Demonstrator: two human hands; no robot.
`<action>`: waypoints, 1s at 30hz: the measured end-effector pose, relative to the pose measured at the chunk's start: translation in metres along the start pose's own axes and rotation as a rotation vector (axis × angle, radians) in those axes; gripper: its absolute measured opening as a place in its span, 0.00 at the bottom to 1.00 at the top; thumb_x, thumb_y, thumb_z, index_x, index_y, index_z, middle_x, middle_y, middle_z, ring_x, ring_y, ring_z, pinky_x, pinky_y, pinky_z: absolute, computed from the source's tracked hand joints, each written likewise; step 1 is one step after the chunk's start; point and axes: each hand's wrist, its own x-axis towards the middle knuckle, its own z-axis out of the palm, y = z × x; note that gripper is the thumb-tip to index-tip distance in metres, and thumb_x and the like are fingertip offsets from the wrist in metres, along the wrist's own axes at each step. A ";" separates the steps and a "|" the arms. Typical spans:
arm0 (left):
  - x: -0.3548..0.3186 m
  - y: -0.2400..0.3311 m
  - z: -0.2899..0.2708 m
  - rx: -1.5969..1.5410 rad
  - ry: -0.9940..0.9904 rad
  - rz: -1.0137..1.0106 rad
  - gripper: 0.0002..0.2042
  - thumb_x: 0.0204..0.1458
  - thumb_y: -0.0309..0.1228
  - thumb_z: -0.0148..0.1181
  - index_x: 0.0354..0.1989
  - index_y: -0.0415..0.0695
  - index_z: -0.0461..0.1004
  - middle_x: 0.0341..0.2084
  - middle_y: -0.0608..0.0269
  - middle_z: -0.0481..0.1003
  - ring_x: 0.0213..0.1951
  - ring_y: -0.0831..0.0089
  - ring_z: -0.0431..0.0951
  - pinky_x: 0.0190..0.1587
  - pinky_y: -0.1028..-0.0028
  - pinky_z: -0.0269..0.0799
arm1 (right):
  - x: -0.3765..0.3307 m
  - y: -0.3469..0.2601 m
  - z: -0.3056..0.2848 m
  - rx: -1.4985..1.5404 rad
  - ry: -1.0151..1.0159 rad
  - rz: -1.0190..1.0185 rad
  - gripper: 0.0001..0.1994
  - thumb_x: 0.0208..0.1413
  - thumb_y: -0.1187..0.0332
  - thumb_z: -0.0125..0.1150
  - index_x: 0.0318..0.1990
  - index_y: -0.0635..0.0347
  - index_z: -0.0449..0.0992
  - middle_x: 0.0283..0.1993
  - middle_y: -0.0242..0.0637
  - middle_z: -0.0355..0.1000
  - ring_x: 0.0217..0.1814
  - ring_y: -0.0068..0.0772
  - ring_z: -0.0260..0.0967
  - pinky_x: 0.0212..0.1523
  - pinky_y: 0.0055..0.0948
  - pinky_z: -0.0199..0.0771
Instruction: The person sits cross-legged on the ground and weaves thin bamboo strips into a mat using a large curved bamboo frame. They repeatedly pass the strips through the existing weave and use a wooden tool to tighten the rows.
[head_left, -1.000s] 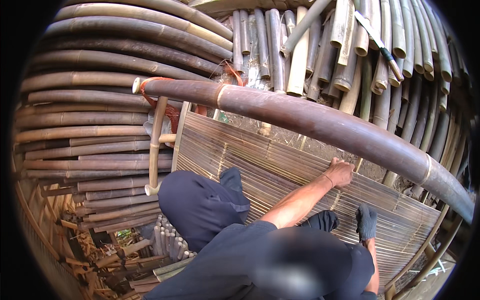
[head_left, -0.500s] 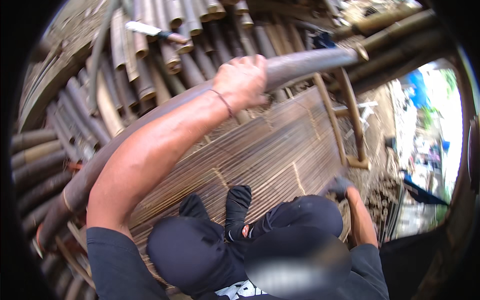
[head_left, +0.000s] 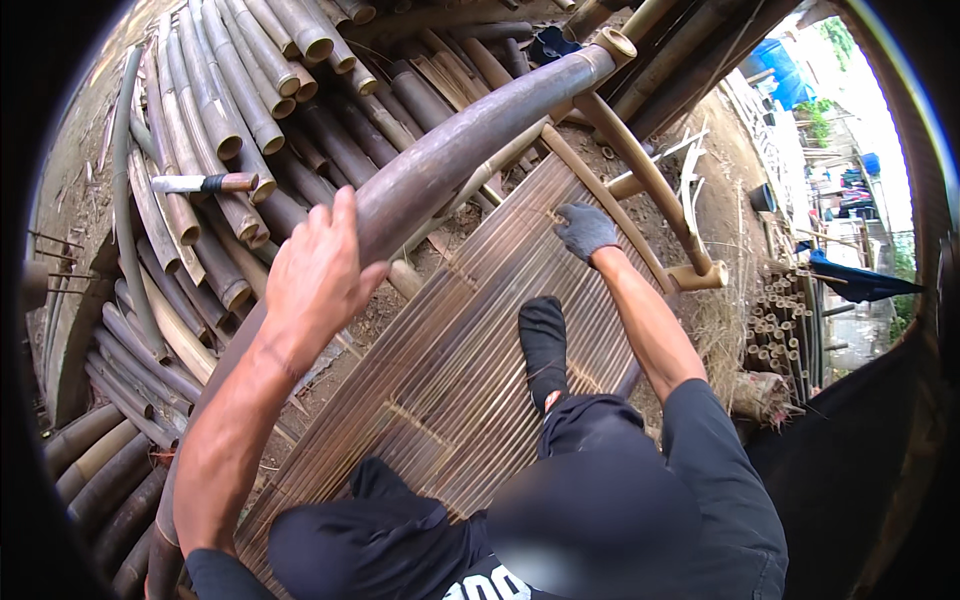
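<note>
From the head view I see my bare left hand (head_left: 318, 272) draped over the thick dark bamboo pole (head_left: 455, 150), fingers curled loosely on its top, probably to steady myself. My gloved right hand (head_left: 585, 230) presses flat and open on the woven bamboo mat (head_left: 440, 370), near its far edge just inside the pale frame rail (head_left: 640, 165). A black-socked foot (head_left: 545, 340) pins the mat's middle, and stacked bamboo culms (head_left: 230, 110) lie beyond with a knife (head_left: 205, 183) resting on them, though I can't tell whether the glove grips a strip.
</note>
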 end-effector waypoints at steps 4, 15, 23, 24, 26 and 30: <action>-0.010 0.021 0.006 0.084 0.285 0.168 0.35 0.48 0.31 0.68 0.64 0.35 0.60 0.56 0.44 0.67 0.60 0.48 0.67 0.60 0.56 0.67 | 0.066 0.003 0.052 -0.078 -0.105 -0.109 0.14 0.52 0.62 0.56 0.41 0.59 0.82 0.42 0.50 0.78 0.47 0.53 0.76 0.50 0.45 0.76; 0.139 0.143 0.192 -0.308 0.029 0.475 0.29 0.50 0.22 0.56 0.64 0.34 0.59 0.61 0.44 0.63 0.65 0.49 0.62 0.67 0.57 0.59 | 0.025 0.012 0.007 0.919 -0.959 0.127 0.16 0.58 0.56 0.54 0.40 0.62 0.77 0.28 0.41 0.71 0.26 0.36 0.71 0.29 0.33 0.78; 0.206 0.179 0.290 -0.151 0.065 -0.215 0.22 0.59 0.39 0.55 0.56 0.36 0.66 0.52 0.47 0.70 0.57 0.50 0.68 0.58 0.54 0.63 | 0.030 0.068 -0.015 0.375 -0.032 -0.078 0.22 0.55 0.56 0.59 0.51 0.65 0.75 0.51 0.55 0.73 0.50 0.55 0.73 0.54 0.48 0.71; 0.204 0.177 0.296 -0.158 0.052 -0.324 0.21 0.59 0.40 0.55 0.54 0.36 0.67 0.50 0.47 0.71 0.55 0.50 0.69 0.57 0.53 0.63 | 0.055 0.073 -0.005 0.329 0.056 -0.179 0.24 0.54 0.57 0.61 0.54 0.65 0.75 0.53 0.57 0.71 0.51 0.52 0.73 0.54 0.49 0.71; 0.194 0.172 0.306 -0.248 0.066 -0.598 0.20 0.63 0.46 0.47 0.46 0.40 0.70 0.44 0.47 0.73 0.50 0.50 0.72 0.53 0.50 0.62 | 0.107 0.074 0.022 0.331 0.310 -0.391 0.22 0.53 0.52 0.59 0.43 0.64 0.80 0.45 0.53 0.76 0.43 0.53 0.73 0.56 0.46 0.67; 0.175 0.160 0.319 -0.137 -0.065 -0.651 0.21 0.65 0.49 0.41 0.39 0.44 0.75 0.41 0.51 0.77 0.47 0.49 0.74 0.54 0.47 0.57 | 0.173 0.065 0.069 0.139 -0.001 -0.318 0.23 0.54 0.48 0.56 0.27 0.60 0.83 0.32 0.51 0.78 0.44 0.52 0.74 0.55 0.47 0.66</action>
